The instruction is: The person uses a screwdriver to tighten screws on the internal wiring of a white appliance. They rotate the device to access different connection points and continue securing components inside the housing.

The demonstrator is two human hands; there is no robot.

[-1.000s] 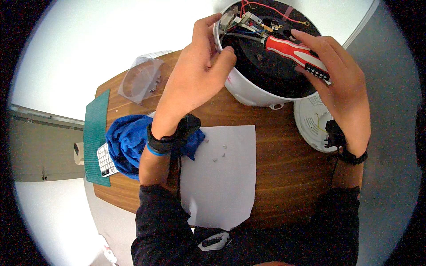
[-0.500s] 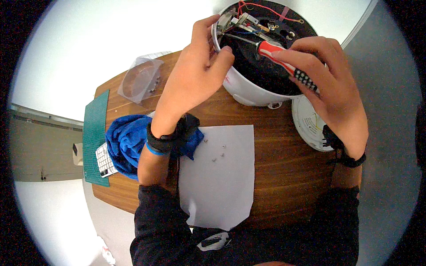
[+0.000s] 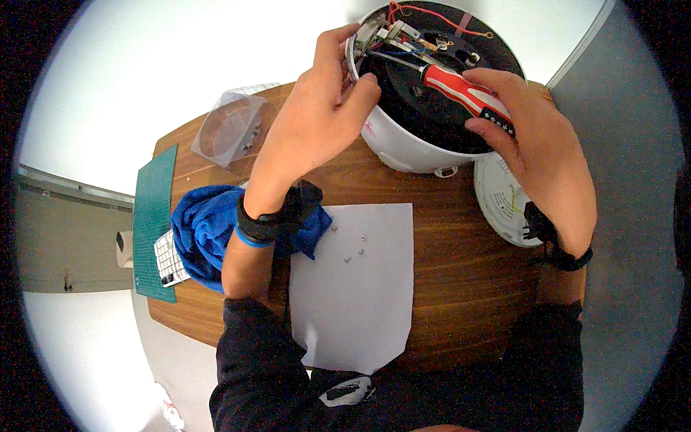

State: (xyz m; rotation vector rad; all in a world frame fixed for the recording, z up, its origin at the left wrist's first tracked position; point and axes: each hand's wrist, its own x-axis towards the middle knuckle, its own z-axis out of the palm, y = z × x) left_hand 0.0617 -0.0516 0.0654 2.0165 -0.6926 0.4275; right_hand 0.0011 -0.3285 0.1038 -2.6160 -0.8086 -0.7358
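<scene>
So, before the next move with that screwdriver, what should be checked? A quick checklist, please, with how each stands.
1. Right hand grips the screwdriver by its handle: ok.
2. Left hand is on the white tub, at its rim: ok.
3. Screwdriver tip is seated in a screw: cannot tell, too small to see.
4. Red wire is clear of the screwdriver: ok, they are apart.
5. Loose screws are on the paper: ok.

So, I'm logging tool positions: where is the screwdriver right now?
Upper right in the head view: the red-handled screwdriver is in the right hand, its shaft pointing leftward inside the open white housing.
</scene>
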